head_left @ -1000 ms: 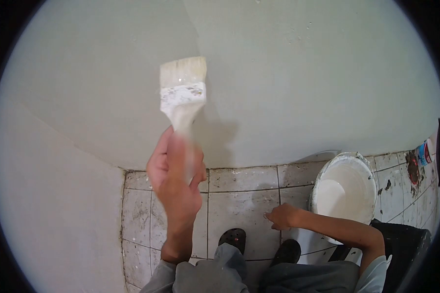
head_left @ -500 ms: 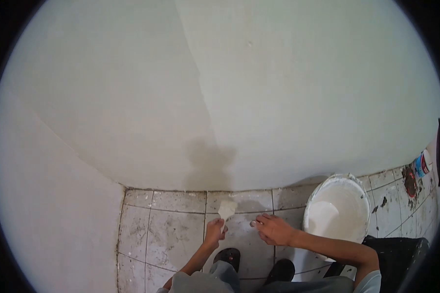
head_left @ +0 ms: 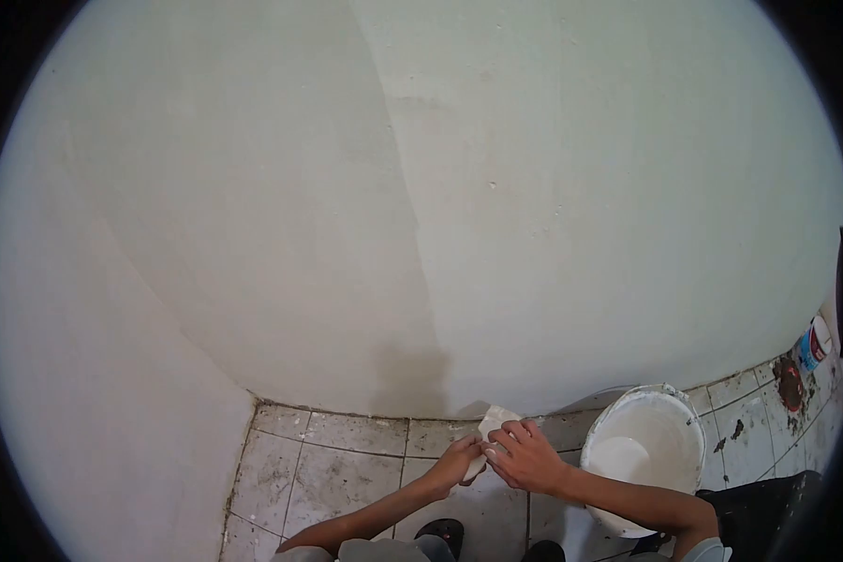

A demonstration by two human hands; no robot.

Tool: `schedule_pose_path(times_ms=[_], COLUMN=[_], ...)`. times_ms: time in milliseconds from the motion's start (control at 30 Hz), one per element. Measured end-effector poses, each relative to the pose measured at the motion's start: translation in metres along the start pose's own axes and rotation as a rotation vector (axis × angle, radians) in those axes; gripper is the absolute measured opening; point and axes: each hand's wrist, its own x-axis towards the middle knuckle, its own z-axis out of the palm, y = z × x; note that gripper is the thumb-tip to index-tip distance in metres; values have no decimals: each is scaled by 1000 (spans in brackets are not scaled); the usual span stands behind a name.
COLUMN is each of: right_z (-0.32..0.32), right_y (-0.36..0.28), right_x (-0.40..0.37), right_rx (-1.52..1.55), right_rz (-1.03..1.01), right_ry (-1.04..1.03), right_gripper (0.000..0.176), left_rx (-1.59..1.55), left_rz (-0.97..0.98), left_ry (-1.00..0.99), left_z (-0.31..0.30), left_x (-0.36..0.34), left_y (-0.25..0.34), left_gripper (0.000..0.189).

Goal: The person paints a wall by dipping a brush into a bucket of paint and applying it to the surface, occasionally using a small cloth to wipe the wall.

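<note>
My left hand (head_left: pixel 454 463) grips the handle of a white paintbrush (head_left: pixel 492 426) low down by the floor, its bristles pointing up toward the foot of the wall. My right hand (head_left: pixel 525 456) lies against the brush from the right, its fingers touching the brush head. Both hands meet just above the tiled floor (head_left: pixel 337 468). A white bucket (head_left: pixel 598 440) with white paint inside stands right of my right forearm.
A pale painted wall (head_left: pixel 440 206) fills most of the view, with a corner at the left. The floor tiles are stained and spattered. A dark container (head_left: pixel 777 501) sits at the lower right, and a small can (head_left: pixel 813 345) lies by the far right edge.
My left hand brought the brush down from high on the wall to the floor. My right hand then came onto the brush head. The view tilted upward.
</note>
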Motion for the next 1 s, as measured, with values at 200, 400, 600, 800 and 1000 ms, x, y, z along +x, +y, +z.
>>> schedule_pose_path(times_ms=[200, 400, 600, 800, 1000], right_z=[-10, -23, -38, -64, -49], right_y=[0, -2, 1, 8, 33], right_x=[-1, 19, 52, 112, 192], right_rx=[-119, -12, 111, 99, 238], right_rz=[-55, -22, -77, -198, -352], right_ry=[159, 285, 252, 146, 262], right_gripper=[23, 27, 38, 25, 18], left_rx=[328, 318, 175, 1076, 401], left_rz=[277, 404, 287, 632, 763], left_ry=[82, 88, 37, 531, 662], left_z=[9, 2, -7, -25, 17], left_x=[12, 11, -34, -111, -183], left_y=[-9, -2, 55, 135, 169], left_gripper=[21, 24, 26, 35, 18])
